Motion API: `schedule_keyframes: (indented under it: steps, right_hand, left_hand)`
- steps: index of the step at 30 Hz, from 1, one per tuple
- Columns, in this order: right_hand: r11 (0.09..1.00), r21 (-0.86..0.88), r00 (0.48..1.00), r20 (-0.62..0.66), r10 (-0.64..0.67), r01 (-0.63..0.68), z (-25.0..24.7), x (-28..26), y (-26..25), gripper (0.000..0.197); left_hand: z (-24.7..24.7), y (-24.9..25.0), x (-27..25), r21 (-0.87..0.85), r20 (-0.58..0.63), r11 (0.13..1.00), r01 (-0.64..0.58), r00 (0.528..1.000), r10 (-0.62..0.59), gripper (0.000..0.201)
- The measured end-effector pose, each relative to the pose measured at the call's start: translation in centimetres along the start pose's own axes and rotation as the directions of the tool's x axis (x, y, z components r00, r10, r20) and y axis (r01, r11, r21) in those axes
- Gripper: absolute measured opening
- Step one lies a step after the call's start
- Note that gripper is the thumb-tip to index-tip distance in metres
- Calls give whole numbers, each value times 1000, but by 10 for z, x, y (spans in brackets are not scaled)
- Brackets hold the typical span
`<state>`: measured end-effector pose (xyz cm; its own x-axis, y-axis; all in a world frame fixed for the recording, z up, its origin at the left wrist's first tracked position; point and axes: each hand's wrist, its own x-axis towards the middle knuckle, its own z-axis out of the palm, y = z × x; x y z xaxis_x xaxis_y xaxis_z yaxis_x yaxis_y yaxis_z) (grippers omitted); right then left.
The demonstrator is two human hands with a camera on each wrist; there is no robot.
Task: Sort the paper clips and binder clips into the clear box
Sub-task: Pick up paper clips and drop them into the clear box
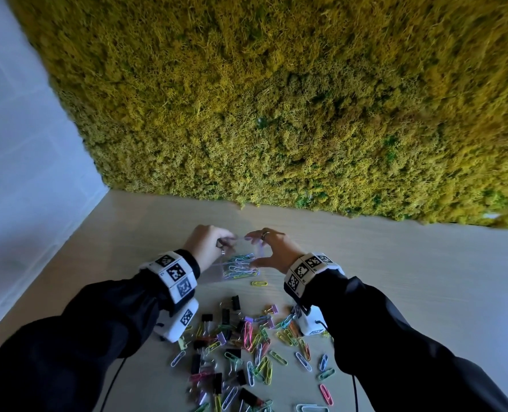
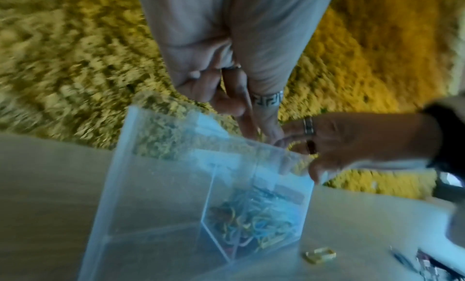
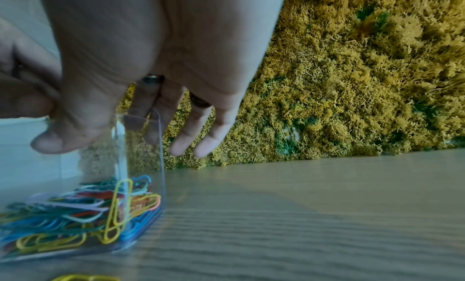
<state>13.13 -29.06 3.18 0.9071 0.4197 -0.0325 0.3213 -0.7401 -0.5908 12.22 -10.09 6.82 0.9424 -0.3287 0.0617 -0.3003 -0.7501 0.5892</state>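
A clear box point(image 1: 235, 246) point(image 2: 156, 185) point(image 3: 141, 156) stands on the table beyond a loose pile of clips point(image 1: 247, 346). A partition divides it, and coloured paper clips point(image 1: 241, 264) point(image 2: 259, 221) point(image 3: 75, 211) fill its right compartment. My left hand point(image 1: 217, 240) point(image 2: 251, 122) grips the box's far left rim with curled fingers. My right hand point(image 1: 264, 248) point(image 3: 100, 134) holds the right end, thumb on the near wall and two fingers behind the far wall. The pile mixes coloured paper clips with black binder clips point(image 1: 235, 302).
One yellow paper clip point(image 1: 259, 283) point(image 2: 320, 254) lies alone just in front of the box. A yellow-green moss wall point(image 1: 276, 99) rises at the table's far edge, and a white wall point(image 1: 15, 144) bounds the left. Bare wooden table point(image 1: 395, 263) extends to the right.
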Motion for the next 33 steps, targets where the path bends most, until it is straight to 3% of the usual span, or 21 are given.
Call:
schedule_keyframes:
  steps: [2,5,7,9,11,13,15,17,19,23,26,31,33]
  right_hand:
    - [1000,-19,1000,4,-1,1,0,-1,-2,62]
    - [1000,-27,1000,3,1,0,-2,-2,-4,63]
    - [999,-32,1000,22,11,-10,-3,-4,-6,67]
    - [999,-18,999,1,51,-51,-5,-9,-8,72]
    - [992,4,984,-127,127,-128,-9,-18,-11,64]
    - [978,-39,953,-237,190,-204,-13,-30,-10,49]
    - [952,-162,962,-131,239,-258,-11,-38,-8,40]
    - [913,-318,950,90,298,-256,0,-38,-6,34]
    - [888,-383,923,176,342,-256,14,-34,-6,38]
    - [902,-190,889,183,421,-388,24,-19,-3,25]
    - [895,-252,874,237,425,-367,23,-14,2,7]
    - [882,-409,864,330,381,-233,28,-24,-4,35]
    - [891,-397,899,271,344,-221,15,-34,-11,30]
  left_hand:
    - [5,0,1,-47,23,999,16,1000,-15,38]
    - [5,-6,1,-110,-38,993,31,999,-35,23]
    - [3,-11,1,-52,-115,998,-23,993,17,20]
    - [-1,-18,0,121,-156,991,-64,984,83,36]
    - [-8,-26,-6,252,-49,967,-35,998,49,55]
    - [-13,-35,-13,234,144,972,-13,989,-21,67]
    - [-16,-39,-17,120,264,993,-1,964,-31,67]
    - [-17,-41,-17,71,282,997,-3,959,-17,65]
    - [-17,-42,-15,40,279,999,11,960,-22,66]
    - [-12,-49,-16,-42,270,998,43,962,-30,70]
    - [-11,-51,-17,-65,261,996,56,965,-38,71]
    - [-9,-56,-16,-79,264,994,80,963,-57,66]
    - [-9,-56,-15,-76,265,994,75,963,-52,65]
